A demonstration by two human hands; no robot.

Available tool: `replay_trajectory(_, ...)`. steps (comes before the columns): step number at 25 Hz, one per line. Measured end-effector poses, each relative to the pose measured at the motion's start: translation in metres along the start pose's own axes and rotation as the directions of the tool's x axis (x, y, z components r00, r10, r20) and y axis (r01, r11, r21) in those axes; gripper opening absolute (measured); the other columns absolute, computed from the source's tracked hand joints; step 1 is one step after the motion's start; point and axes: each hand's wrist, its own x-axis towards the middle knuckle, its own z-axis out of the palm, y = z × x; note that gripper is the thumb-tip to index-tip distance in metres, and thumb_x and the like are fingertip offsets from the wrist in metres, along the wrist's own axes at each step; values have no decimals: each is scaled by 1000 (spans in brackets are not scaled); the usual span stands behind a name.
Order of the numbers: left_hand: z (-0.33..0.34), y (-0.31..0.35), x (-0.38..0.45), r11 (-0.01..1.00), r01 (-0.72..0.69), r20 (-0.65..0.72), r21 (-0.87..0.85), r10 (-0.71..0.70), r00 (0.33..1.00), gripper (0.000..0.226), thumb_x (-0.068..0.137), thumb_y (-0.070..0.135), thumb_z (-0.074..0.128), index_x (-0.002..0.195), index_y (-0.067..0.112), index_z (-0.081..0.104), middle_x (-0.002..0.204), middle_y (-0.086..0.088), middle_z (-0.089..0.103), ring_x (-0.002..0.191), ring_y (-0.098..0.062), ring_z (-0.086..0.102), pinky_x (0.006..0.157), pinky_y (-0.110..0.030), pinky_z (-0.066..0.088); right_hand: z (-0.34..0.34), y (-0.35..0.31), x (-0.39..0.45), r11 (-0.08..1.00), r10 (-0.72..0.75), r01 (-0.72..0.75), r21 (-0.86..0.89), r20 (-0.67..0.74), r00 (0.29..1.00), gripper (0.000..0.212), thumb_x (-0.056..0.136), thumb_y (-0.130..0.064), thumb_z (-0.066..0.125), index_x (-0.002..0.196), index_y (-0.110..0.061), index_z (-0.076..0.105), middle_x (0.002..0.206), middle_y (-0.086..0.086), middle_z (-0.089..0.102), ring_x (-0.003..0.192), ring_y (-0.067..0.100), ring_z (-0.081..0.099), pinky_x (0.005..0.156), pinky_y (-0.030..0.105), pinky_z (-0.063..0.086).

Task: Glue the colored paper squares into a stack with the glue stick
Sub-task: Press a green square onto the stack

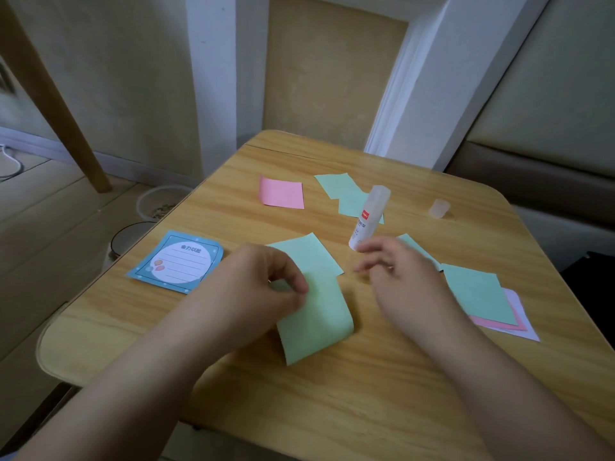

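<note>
Green paper square (316, 314) curling above the tabletop (366, 394), pinched by the left hand (263, 284).
Right hand (396, 271), loosely open and empty, hovers near the upright glue stick (367, 221); a careless reach may topple it, and the curl may glue down crooked.

We see bare wood along the near edge of the table (332, 410), open for a hand to pass. Between our left hand (263, 284) and right hand (399, 277) runs a narrow gap of tabletop. Beyond it the upright glue stick (367, 221) stands in the way, with its cap (439, 207) off to the right. Flat paper squares lie around them, low enough to pass over.
</note>
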Motion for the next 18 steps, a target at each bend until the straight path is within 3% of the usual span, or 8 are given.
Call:
replay_trajectory(1,2,0,-1,995,-20,11,95,19,1000,19,81,22,69,66,32,64,74,14,58,63,-2,53,53,-18,43,-4,3,4,998,56,-53,21,-155,986,26,89,-12,45,104,-32,53,93,-16,61,68,1,54,54,19,45)
replay_trajectory(2,4,0,-1,986,-41,20,161,39,999,16,81,24,68,71,35,63,79,15,57,68,-2,53,57,-18,42,-7,7,10,994,111,-110,19,-238,965,22,88,-17,51,107,-29,51,92,-13,57,70,4,53,53,22,42)
replay_trajectory(4,6,2,-2,973,-56,59,225,44,997,12,82,30,67,90,40,66,90,17,57,78,-1,54,68,-18,45,-9,9,29,981,191,-193,12,-188,963,49,84,-29,63,127,-22,41,109,-9,52,88,7,51,63,23,38)
replay_trajectory(6,8,3,-3,945,-108,116,309,76,990,26,85,36,63,111,39,63,94,19,50,82,0,50,74,-16,41,-4,7,46,975,223,-223,-17,-40,974,66,83,-34,67,138,-21,33,124,-10,48,95,5,49,62,17,36)
replay_trajectory(9,13,3,-6,878,-259,206,402,189,960,36,88,39,58,124,39,55,102,21,44,95,2,40,78,-14,34,8,9,61,988,151,-151,-44,9,988,36,87,-30,64,118,-19,51,112,-7,59,96,10,56,65,20,40)
replay_trajectory(12,17,-1,-7,806,-390,282,444,288,915,44,90,41,55,133,39,47,115,21,41,114,-2,34,96,-20,32,3,11,54,998,61,-61,-2,-45,997,10,90,-31,58,97,-25,57,94,-6,65,88,13,62,67,25,44)
replay_trajectory(15,25,-2,-10,742,-460,299,488,352,887,46,92,48,48,137,40,42,115,18,35,114,-5,31,101,-25,30,-19,11,28,990,-43,55,131,-95,995,10,92,-34,54,91,-29,62,72,-10,61,62,3,55,57,18,43)
replay_trajectory(18,39,-4,-14,714,-480,273,509,395,877,47,90,57,37,129,35,51,112,14,30,106,-8,30,97,-26,33,-40,13,-5,966,9,40,254,-187,982,11,88,-36,57,92,-30,64,61,-7,61,50,-1,53,52,12,44)
